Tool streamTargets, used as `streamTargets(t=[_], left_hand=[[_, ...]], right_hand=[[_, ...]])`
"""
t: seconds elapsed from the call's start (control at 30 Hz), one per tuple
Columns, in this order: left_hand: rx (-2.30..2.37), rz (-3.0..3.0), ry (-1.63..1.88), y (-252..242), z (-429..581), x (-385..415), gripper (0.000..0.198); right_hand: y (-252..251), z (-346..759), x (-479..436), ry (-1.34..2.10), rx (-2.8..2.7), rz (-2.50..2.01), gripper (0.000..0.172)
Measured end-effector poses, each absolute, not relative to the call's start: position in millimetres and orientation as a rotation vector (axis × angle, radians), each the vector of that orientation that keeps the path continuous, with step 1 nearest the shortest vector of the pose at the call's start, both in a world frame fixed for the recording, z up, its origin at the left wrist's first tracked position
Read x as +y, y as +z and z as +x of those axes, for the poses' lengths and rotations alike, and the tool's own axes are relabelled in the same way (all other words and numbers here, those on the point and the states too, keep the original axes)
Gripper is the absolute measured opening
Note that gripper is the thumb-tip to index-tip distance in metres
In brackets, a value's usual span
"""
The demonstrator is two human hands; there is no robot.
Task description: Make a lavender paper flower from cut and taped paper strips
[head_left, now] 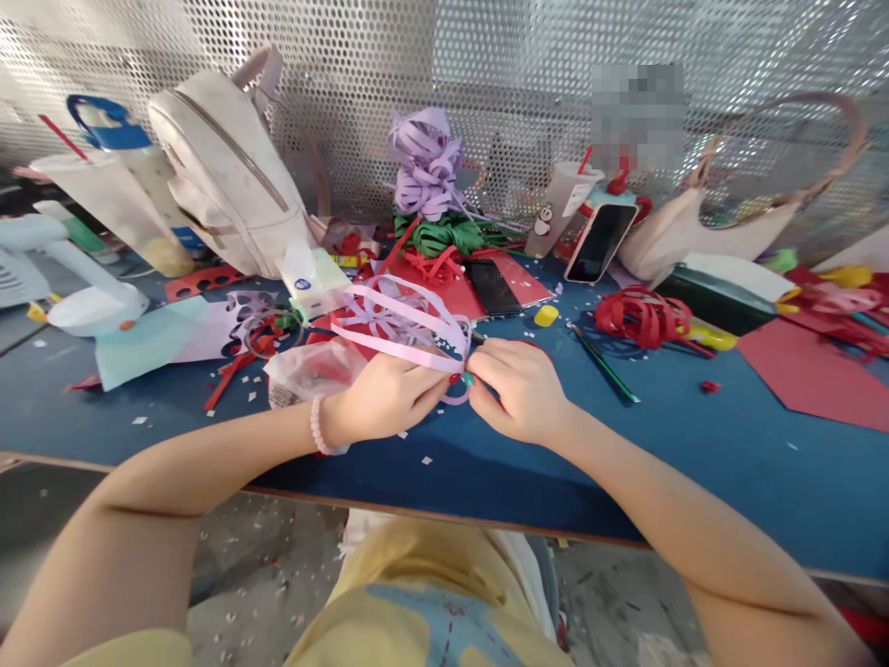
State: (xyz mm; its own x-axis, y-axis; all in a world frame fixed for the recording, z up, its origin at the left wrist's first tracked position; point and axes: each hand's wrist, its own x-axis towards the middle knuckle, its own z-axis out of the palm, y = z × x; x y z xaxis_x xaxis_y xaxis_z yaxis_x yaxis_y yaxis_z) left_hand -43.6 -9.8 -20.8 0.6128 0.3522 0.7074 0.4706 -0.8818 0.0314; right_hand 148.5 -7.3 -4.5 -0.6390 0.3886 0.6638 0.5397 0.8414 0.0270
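Observation:
My left hand point(393, 394), with a pink bead bracelet at the wrist, is closed round light purple paper strips point(409, 347) that loop up over its fingers. Close beside it, my right hand point(520, 394) pinches the strips' ends, its fingers bent in. Small red and teal spots show where the fingertips meet; what they are I cannot tell. Behind the hands lie more loose purple strips point(381, 310). Under my left forearm is a crumpled clear plastic bag point(312, 371).
Behind stand a finished purple paper flower point(423, 167), a white backpack point(222, 176) and cups. A phone point(603, 243) leans upright at the right, near a red paper-strip bundle point(643, 317). A green pencil point(604, 361) and red paper point(812, 375) lie on the blue table point(694, 463).

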Motion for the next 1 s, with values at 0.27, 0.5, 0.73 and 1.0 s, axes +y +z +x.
streamTargets(t=[0.27,0.5,0.73,1.0], left_hand=[[-0.688,-2.631,-1.119,-20.5,-43.6,-9.6,0.015],[-0.705,-2.607,-1.142,-19.1,-43.1,-10.9,0.015],[-0.713,-2.635,-1.125,-17.6,-42.6,-11.5,0.013],[-0.718,-2.625,-1.143,-19.2,-41.3,-10.0,0.016]], right_hand=[[-4.7,148.4,-6.6,-0.274,-2.344,-0.677,0.021],[-6.0,149.7,-5.4,-0.25,-2.365,-0.678,0.021],[-7.2,151.2,-4.1,-0.242,-2.378,-0.682,0.02],[-8.3,150.5,-4.4,-0.283,-2.379,-0.697,0.02]])
